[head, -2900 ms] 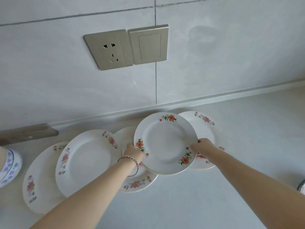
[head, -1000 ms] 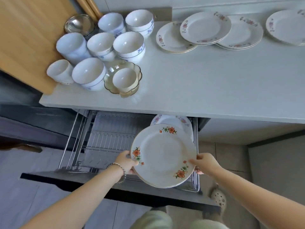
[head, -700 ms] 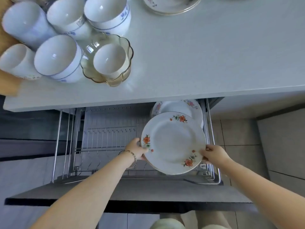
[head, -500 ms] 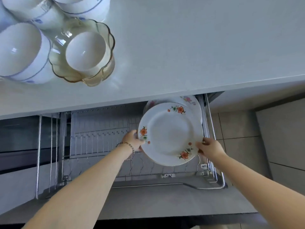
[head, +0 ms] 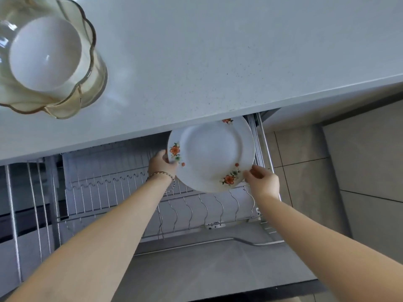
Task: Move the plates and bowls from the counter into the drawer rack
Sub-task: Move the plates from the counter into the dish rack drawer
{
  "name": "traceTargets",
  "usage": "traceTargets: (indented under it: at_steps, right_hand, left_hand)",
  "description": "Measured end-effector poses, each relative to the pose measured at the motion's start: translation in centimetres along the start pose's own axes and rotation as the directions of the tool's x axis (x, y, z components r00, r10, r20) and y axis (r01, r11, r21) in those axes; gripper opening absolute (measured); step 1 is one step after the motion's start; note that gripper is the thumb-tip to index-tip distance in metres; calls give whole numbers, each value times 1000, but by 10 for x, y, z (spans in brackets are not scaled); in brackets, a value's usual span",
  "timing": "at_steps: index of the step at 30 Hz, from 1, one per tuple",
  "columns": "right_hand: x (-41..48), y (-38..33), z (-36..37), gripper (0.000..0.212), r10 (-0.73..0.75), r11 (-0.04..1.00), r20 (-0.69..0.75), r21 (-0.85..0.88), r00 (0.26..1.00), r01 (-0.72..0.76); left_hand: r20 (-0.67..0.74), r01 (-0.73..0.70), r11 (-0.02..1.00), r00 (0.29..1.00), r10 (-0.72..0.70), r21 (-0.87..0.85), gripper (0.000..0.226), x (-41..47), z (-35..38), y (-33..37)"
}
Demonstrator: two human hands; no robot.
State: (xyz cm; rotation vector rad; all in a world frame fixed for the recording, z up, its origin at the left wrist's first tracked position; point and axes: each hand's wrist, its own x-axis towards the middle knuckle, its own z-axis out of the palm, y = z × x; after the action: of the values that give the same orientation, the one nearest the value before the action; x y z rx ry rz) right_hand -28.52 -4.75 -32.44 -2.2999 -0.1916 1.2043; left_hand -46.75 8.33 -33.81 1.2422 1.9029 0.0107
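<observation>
A white plate with orange flowers point(head: 210, 154) stands tilted on edge over the right end of the wire drawer rack point(head: 122, 192), its top tucked under the counter's front edge. My left hand point(head: 162, 162) grips its left rim and my right hand point(head: 262, 182) holds its lower right rim. Whether the plate rests in a rack slot is hidden behind the plate itself. The plates further back in the rack are out of sight behind it.
The grey counter point(head: 207, 62) overhangs the open drawer. At the top left an amber glass bowl point(head: 87, 90) holds a white bowl point(head: 45, 53). The drawer's metal front rail point(head: 218, 241) lies below my arms; tiled floor point(head: 316, 171) is at the right.
Both hands carried the plate from the counter down into the drawer, then further back and right under the counter edge. The view has dropped closer to the rack.
</observation>
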Motion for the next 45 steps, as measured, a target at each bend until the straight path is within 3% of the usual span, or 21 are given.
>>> traceTargets:
  at_steps: [3,5,7,9,17,20,21,23,26,32,36,41,45]
  right_hand:
    - [-3,6,7,18,157,985,168,51,973,-167]
    - [-1,5,10,13,200,975,264,45,944,-219]
    - [4,2,11,14,150,988,273,-2,950,-156]
    - [6,1,9,12,107,994,269,-45,957,-98]
    - [7,8,7,20,-43,994,170,-91,985,59]
    - [2,10,3,24,-61,989,203,-118,977,86]
    - [1,10,1,28,-50,986,226,-145,973,84]
    - [-4,6,-10,37,-4,957,283,-276,959,85]
    - [-18,-6,-39,38,59,882,380,-452,923,130]
    - [-48,-57,-148,38,-50,789,354,-559,934,254]
    - [-59,-86,-257,36,-127,730,304,-616,944,297]
    - [-32,-106,-411,34,-204,790,113,-568,972,232]
    - [30,-107,-518,29,-201,888,-24,-427,979,172]
  left_hand:
    - [0,-40,985,999,41,-167,41,-11,1,-2]
    - [109,62,973,993,-38,-223,44,-18,3,-5]
    - [237,172,963,964,-121,-207,36,-23,6,-9]
    - [275,208,955,950,-147,-210,30,-25,8,-12]
    - [194,22,996,981,-5,-86,4,-20,13,-21]
    - [217,32,997,976,-15,-76,4,-24,10,-17]
    - [224,28,999,974,-23,-19,4,-26,8,-15]
    - [250,-81,956,968,8,283,19,-36,1,-7]
    - [405,-285,768,913,36,574,29,-65,-8,14]
    - [587,-546,604,795,154,581,35,-138,-8,104]
    - [606,-638,563,745,279,525,16,-193,11,191]
    - [551,-715,559,691,469,420,26,-258,67,311]
    - [507,-706,609,697,508,361,24,-295,137,394]
